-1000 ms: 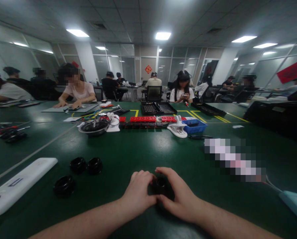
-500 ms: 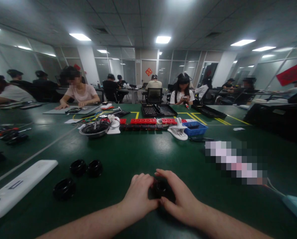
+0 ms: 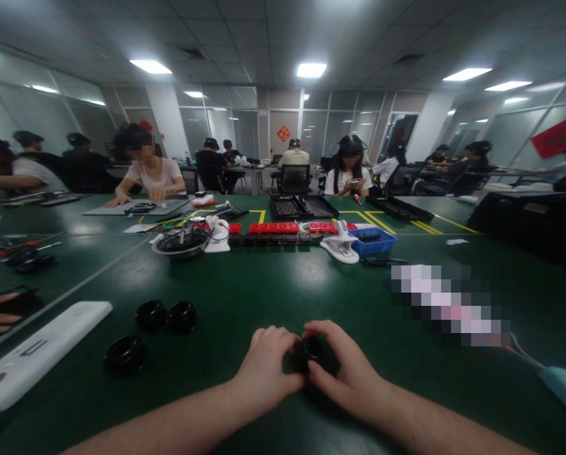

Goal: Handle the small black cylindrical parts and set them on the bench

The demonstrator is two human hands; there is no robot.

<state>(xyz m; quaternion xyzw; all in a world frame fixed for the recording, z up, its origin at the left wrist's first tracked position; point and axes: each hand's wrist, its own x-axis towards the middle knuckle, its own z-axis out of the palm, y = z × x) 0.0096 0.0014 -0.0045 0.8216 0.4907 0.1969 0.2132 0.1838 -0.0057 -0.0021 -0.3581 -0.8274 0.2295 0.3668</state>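
Close in front of me, a small black round part (image 3: 312,347) with a dark hollow in its top is held between both hands, at or just above the green table. My left hand (image 3: 269,361) curls around its left side, thumb in front and fingers behind. From the right, my right hand (image 3: 348,368) grips it between thumb and forefinger. Much of the part is hidden by fingers, and its exact kind cannot be made out. To the left lie three glossy black ring-shaped parts: one nearer (image 3: 125,355), two farther back, side by side (image 3: 150,315) (image 3: 183,316).
A long white panel (image 3: 45,354) lies at left, beside another person's hand (image 3: 0,316). Across the table stand a metal bowl (image 3: 181,245), red blocks (image 3: 273,227), a white clip stand (image 3: 340,246) and a blue bin (image 3: 372,241). A blurred-out object (image 3: 448,306) lies right.
Another person's hand has come into view at the left edge. My hands and the black part have shifted only slightly, with the right fingertips a little higher on it.
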